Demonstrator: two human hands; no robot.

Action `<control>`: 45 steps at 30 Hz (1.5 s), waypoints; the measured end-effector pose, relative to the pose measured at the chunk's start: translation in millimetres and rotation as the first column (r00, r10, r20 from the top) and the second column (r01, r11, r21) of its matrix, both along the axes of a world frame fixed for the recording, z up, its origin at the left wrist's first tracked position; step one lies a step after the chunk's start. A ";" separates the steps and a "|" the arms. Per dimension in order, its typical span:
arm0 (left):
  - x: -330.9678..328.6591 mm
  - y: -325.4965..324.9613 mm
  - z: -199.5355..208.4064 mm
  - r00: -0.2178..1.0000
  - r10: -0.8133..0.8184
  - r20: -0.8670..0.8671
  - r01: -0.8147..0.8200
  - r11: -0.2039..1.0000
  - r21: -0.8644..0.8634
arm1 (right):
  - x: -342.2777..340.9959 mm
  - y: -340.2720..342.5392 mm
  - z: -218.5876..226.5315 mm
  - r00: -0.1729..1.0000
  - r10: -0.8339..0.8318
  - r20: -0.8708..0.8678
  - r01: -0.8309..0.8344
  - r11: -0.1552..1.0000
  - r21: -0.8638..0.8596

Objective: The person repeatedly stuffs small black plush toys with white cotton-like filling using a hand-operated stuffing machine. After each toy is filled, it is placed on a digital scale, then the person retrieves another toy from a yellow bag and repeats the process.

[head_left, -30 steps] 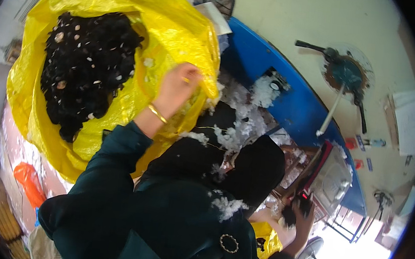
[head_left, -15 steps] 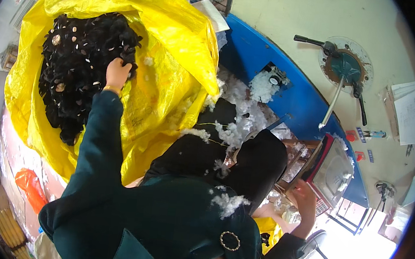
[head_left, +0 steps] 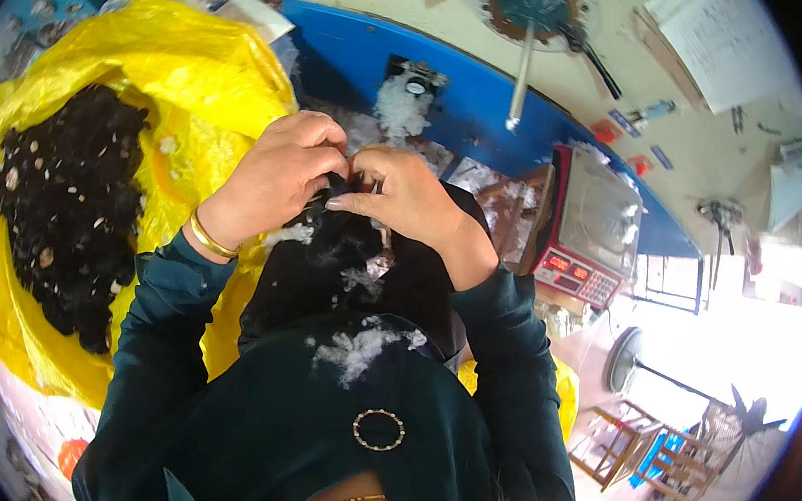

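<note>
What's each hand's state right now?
Left hand: closed, pinching the small black piece.
Right hand: closed, pinching the same piece.

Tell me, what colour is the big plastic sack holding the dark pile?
Bright yellow; the big plastic sack shows best in the head view, left of both hands.

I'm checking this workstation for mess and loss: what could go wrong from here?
1. The left hand and right hand pinch a small black fuzzy piece above the lap; it may drop into the dark clothing and be hard to spot.
2. White fluffy bits already cling to the dark green garment; more could spread.
3. The open yellow plastic sack of black pieces sits close beside the left elbow and might get nudged.
</note>
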State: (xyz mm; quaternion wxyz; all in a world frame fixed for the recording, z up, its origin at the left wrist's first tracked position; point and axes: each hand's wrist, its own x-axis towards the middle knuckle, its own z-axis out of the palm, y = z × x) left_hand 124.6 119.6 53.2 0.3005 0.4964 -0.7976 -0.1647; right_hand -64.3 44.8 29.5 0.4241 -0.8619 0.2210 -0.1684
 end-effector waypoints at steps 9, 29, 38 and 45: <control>-38.9 -31.4 -65.4 0.685 0.341 -0.644 -0.135 0.928 0.348 | -64.4 -10.1 -24.1 0.830 -0.475 0.293 0.258 0.792 0.554; -138.8 -157.0 -37.2 0.118 0.512 -0.851 0.320 0.791 0.521 | -76.4 -133.8 8.8 0.641 -0.682 0.351 0.756 0.484 -0.441; -140.9 -103.5 -46.0 0.141 0.430 -0.892 0.290 0.843 0.452 | -69.6 -110.1 18.4 0.579 -0.781 0.236 0.802 0.493 -0.337; -154.6 -120.1 -48.1 0.339 0.215 -0.916 0.067 0.966 0.251 | -61.9 -191.9 14.9 0.470 -0.844 0.260 0.862 0.375 -0.341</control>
